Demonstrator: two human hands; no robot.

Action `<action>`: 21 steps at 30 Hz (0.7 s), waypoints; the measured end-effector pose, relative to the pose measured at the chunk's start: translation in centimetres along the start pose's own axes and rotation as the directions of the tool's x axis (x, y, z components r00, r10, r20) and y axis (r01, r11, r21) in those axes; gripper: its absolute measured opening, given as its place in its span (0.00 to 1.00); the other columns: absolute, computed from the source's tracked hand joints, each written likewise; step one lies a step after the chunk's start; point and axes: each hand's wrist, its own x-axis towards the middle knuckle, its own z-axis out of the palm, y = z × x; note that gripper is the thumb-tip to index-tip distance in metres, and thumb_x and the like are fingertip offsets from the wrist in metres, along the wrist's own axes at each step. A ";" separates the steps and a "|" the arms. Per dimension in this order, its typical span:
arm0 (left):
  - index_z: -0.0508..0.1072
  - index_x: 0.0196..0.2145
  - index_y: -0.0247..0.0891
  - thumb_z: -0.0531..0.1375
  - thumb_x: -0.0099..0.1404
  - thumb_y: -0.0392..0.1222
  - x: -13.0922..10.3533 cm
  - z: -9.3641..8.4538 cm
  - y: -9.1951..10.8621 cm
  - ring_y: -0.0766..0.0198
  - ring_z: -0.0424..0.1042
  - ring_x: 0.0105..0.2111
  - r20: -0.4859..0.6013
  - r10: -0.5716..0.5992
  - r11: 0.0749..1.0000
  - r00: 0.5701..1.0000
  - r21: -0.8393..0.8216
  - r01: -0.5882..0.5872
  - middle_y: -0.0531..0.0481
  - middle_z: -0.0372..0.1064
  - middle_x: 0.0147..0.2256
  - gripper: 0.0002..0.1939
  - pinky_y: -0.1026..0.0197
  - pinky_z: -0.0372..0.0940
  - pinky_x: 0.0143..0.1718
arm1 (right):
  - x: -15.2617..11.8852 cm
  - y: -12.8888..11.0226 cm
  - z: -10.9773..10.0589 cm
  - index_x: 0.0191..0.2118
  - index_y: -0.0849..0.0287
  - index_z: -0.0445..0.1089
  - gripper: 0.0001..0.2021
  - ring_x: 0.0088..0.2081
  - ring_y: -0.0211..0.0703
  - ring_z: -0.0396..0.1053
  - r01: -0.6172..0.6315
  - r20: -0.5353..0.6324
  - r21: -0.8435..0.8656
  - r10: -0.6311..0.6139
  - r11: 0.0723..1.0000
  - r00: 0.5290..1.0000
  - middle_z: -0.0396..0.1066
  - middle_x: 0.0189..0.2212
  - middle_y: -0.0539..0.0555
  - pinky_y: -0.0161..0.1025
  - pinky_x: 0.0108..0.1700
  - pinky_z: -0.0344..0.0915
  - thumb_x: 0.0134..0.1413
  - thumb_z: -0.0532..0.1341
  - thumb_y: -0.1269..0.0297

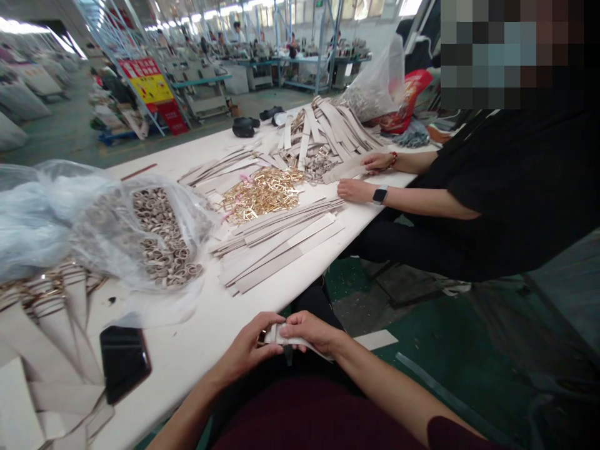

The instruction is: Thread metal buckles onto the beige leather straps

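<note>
Both hands are together above my lap, at the table's near edge. My left hand [259,345] is closed around the buckle end of a pale belt strap, where a bit of gold metal shows between the fingers. My right hand [310,332] pinches the same belt strap [379,340] just beside it, thumb on top. The strap's free end sticks out to the right past my right wrist. My fingers hide most of the folded end.
On the table [187,350] lie flat strips [285,250], a heap of gold buckles [267,194], a clear bag of small loops [164,237], a phone [125,362] and buckled straps [51,337]. A co-worker's hands [359,189] handle strips to the right, near a strap pile [328,128].
</note>
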 end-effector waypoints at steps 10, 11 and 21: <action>0.71 0.45 0.38 0.62 0.57 0.45 0.8 0.5 0.0 0.63 0.68 0.31 -0.043 -0.128 0.990 0.991 0.056 0.130 0.52 0.72 0.33 0.18 0.64 0.60 0.32 | -0.9 -1.0 0.4 0.29 0.67 0.69 0.20 0.15 0.27 0.60 0.094 0.012 -0.114 -0.093 0.989 0.996 0.68 0.19 0.48 0.26 0.17 0.54 0.45 0.65 0.50; 0.71 0.45 0.38 0.62 0.57 0.44 0.9 0.7 -0.2 0.64 0.67 0.30 -0.032 -0.147 0.989 0.989 0.031 0.148 0.53 0.72 0.32 0.18 0.64 0.60 0.31 | -0.8 -0.9 0.4 0.29 0.67 0.70 0.20 0.16 0.28 0.60 0.093 0.000 -0.128 -0.094 0.987 0.996 0.68 0.19 0.48 0.26 0.17 0.55 0.45 0.65 0.50; 0.69 0.44 0.37 0.62 0.53 0.40 1.7 1.1 -0.2 0.63 0.67 0.35 -0.014 -0.116 0.991 0.993 0.067 0.117 0.51 0.71 0.38 0.19 0.65 0.60 0.35 | -0.6 -0.8 1.0 0.23 0.67 0.69 0.20 0.12 0.26 0.54 0.046 -0.149 -0.084 -0.058 0.995 0.987 0.64 0.14 0.46 0.27 0.14 0.47 0.40 0.67 0.51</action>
